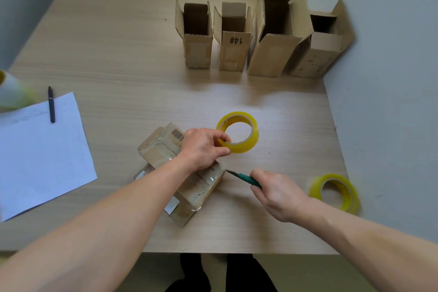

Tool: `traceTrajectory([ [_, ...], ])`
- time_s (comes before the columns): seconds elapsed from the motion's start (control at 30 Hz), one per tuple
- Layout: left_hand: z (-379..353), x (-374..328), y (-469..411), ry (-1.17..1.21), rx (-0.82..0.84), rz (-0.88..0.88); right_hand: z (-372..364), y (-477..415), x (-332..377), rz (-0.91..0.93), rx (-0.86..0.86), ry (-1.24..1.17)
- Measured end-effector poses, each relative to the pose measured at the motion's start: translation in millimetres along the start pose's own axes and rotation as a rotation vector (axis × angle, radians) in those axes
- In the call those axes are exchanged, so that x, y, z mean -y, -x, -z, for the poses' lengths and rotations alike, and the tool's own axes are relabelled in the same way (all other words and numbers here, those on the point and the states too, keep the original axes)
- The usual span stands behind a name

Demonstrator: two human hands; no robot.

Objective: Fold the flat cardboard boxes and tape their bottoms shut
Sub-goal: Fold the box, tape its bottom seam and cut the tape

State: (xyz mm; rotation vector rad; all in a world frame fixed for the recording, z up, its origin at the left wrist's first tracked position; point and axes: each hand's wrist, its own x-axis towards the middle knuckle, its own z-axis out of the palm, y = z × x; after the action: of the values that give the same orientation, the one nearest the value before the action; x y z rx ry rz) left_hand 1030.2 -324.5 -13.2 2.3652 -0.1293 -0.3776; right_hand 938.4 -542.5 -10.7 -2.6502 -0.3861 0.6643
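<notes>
A folded cardboard box (166,152) lies on its side near the front of the table, with clear tape across its end. My left hand (201,147) rests over the box and pinches the near rim of a yellow tape roll (244,133) standing just right of it. My right hand (277,194) grips a green-handled utility knife (244,176). Its blade tip points at the box's right edge, where the tape runs toward the roll.
Several assembled boxes (233,38) stand open-topped in a row at the back right, against the wall. A second tape roll (336,192) lies at the right edge. White paper (40,154) with a pen (51,104) lies at the left.
</notes>
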Motion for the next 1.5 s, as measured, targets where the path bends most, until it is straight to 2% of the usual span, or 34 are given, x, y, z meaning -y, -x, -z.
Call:
traceTrajectory([
  [0.13,0,1,0,0.003,-0.002,-0.002,-14,-8,-1,-0.169,0.033,0.116],
  [0.23,-1,2,0,0.0,-0.003,-0.008,-15,-12,-1,-0.226,0.057,0.16],
  [0.27,-1,3,0,-0.001,-0.004,-0.011,-12,-13,0,-0.172,-0.038,0.156],
  [0.37,-2,4,-1,-0.01,-0.011,-0.019,8,-22,9,0.149,-0.495,0.154],
  [0.4,-2,5,-2,-0.016,-0.011,-0.022,17,-26,14,0.232,-0.589,0.175],
  [0.43,-2,6,-2,-0.025,-0.012,-0.026,26,-32,18,0.279,-0.612,0.218],
  [0.5,-3,5,-1,-0.046,-0.012,-0.034,41,-46,25,0.282,-0.504,0.348],
  [0.57,-3,3,-2,-0.073,0.004,-0.051,49,-60,30,0.23,-0.32,0.447],
  [0.63,-2,3,-2,-0.104,0.018,-0.072,52,-71,36,0.207,-0.184,0.453],
  [0.8,-2,6,1,-0.134,0.046,-0.108,54,-86,45,0.218,-0.049,0.356],
  [0.97,-5,12,5,-0.115,0.011,-0.134,56,-97,56,0.121,0.061,0.398],
  [1.07,-3,15,8,-0.142,-0.04,-0.204,56,-97,54,0.129,0.088,0.457],
  [1.13,2,16,10,-0.173,-0.007,-0.24,56,-98,51,0.137,0.145,0.476],
  [1.23,6,16,14,-0.34,0.081,-0.298,54,-99,53,0.054,0.235,0.431],
  [1.37,4,17,16,-0.47,0.108,-0.35,53,-101,53,-0.032,0.218,0.354],
  [1.43,3,15,17,-0.472,0.127,-0.354,51,-99,57,-0.044,0.213,0.441],
  [1.5,4,14,17,-0.469,0.144,-0.357,46,-97,65,0.055,0.176,0.621],
])
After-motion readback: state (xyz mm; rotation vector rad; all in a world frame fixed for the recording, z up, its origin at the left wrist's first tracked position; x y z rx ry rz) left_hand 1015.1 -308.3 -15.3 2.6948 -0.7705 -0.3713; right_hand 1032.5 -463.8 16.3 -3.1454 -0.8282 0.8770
